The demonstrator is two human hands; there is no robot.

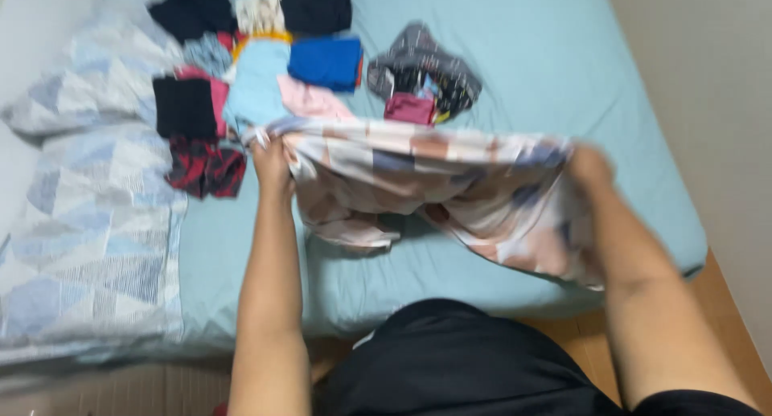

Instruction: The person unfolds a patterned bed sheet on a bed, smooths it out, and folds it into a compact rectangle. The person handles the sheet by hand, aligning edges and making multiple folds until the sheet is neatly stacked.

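A patterned cloth (434, 183) in pink, white and brown patches is stretched between both hands above a light blue bed (547, 54). My left hand (272, 160) grips its left corner. My right hand (589, 168) grips its right edge, blurred by motion. The cloth's lower part sags onto the mattress. Beyond it lie folded clothes: a blue piece (326, 62), a light blue piece (257, 82), a pink piece (310, 101), a black piece (185, 106) and a red-black checked piece (205, 168).
A grey-black pile of small garments (422, 70) lies behind the cloth. A blue-and-white patterned blanket (88, 223) covers the bed's left side. Wooden floor (724, 303) and a pale wall (708, 78) are at the right.
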